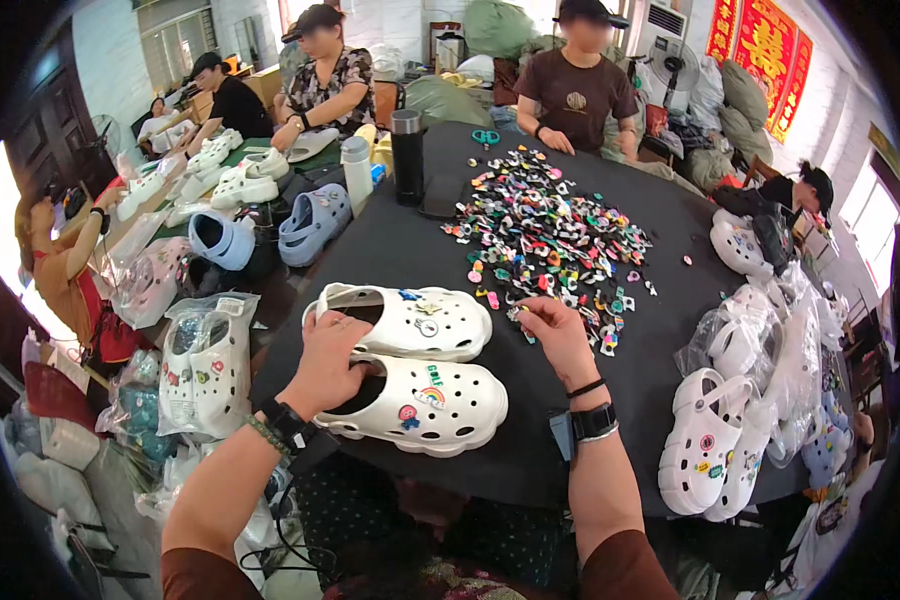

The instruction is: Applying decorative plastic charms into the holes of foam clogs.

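Two white clogs lie side by side on the black tabletop, toes pointing right. The far clog [458,322] carries a yellow star charm and a few others. On the near clog [475,402] are a rainbow charm, a green lettered one and a red-and-blue figure. My left hand [328,362] is closed over the heel ends, fingers on the far clog and thumb at the near clog's opening. Just right of the toes, my right hand [560,335] pinches a small shoe charm [517,312], its design too small to make out. A heap of colourful shoe charms [545,230] spreads beyond it.
White clogs [705,440] stand at the right edge beside bagged pairs [755,325]. Blue clogs [315,222], a black thermos [407,160] and a white bottle [357,172] are at the far left. Across the table [670,330] stands a person [577,90]; others work around.
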